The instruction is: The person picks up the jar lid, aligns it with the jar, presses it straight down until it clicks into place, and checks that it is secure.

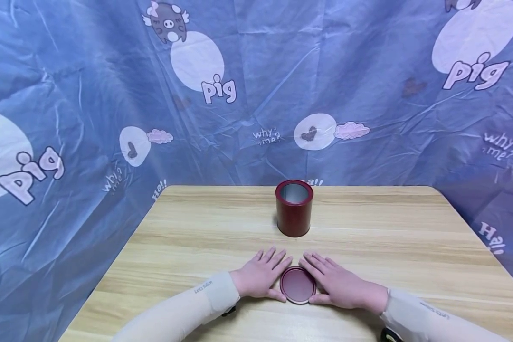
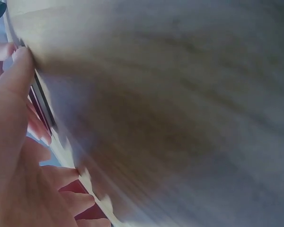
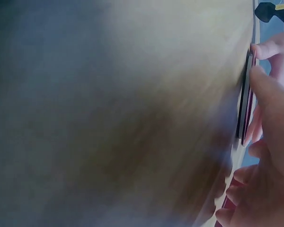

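Note:
A round dark red lid (image 1: 298,285) lies flat on the table between the two hands. My left hand (image 1: 262,275) rests palm down at its left side, fingers spread and straight, thumb at the lid's lower left edge. On the other side my right hand (image 1: 339,282) lies likewise, its thumb by the lower right edge. Both wrist views show the lid edge-on, next to the left thumb (image 2: 21,71) and the right thumb (image 3: 265,85). Behind the hands stands an upright dark red can (image 1: 294,218), its top uncovered and its inside silvery.
The light wooden table (image 1: 205,213) has rounded far corners. A blue cloth (image 1: 265,85) printed with pigs and words hangs behind it and along both sides. The can stands near the table's far edge, a short way beyond the fingertips.

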The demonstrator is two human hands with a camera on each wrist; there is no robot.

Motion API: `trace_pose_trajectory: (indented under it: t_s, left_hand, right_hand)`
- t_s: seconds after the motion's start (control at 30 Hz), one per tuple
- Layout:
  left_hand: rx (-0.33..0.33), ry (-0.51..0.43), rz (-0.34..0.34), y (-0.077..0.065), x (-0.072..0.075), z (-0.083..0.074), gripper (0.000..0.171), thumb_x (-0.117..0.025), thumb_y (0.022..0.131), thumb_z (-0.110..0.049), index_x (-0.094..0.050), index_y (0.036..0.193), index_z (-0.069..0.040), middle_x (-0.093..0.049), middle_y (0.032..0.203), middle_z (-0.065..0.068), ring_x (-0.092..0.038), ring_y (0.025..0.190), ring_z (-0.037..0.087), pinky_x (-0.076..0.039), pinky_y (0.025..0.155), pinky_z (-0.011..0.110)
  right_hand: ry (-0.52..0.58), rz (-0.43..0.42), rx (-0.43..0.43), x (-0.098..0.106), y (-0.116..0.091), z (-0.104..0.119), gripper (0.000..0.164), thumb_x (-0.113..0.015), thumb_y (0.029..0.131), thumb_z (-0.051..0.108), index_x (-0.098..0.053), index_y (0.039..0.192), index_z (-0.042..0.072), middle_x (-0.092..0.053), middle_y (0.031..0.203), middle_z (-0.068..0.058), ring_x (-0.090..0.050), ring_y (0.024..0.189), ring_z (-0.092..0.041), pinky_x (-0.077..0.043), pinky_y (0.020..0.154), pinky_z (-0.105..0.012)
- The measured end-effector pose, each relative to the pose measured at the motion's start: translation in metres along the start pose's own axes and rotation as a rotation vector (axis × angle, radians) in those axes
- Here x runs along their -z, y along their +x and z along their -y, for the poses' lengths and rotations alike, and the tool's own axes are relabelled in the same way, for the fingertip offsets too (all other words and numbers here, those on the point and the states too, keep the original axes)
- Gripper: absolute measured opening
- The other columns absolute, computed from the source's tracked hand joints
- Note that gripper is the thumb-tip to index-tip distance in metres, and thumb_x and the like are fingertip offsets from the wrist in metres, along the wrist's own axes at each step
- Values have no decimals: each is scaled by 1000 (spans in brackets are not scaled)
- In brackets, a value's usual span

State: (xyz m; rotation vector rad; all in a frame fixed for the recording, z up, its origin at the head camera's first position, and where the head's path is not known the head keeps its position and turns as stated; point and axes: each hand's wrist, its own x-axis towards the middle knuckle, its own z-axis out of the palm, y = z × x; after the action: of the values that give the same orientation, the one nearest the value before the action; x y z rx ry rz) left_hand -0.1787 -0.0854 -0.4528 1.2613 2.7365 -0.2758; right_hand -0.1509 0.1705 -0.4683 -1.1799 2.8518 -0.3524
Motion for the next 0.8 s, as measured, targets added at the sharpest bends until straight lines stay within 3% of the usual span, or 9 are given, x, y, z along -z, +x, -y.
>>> trace_pose_trajectory:
  t_s: [0.37,0.8]
  left_hand:
    - [-4,39,8,1,1,-2,88,-46,85,-73,-32,151,-17,-28,159,8,-33,143,30,-37,112,46]
    - [-33,-50,19,1,0,-3,86,-52,86,-67,-33,151,-14,-26,159,12,-31,144,33,-39,111,43]
  right_hand:
    - [14,10,8,2,1,2,90,-54,86,64,-38,144,-3,-38,150,-24,-37,137,-43,-39,104,-60]
    - [58,21,-6,5,2,3,85,-58,85,61,-43,141,0,-38,150,-23,-37,137,-45,-38,104,-61]
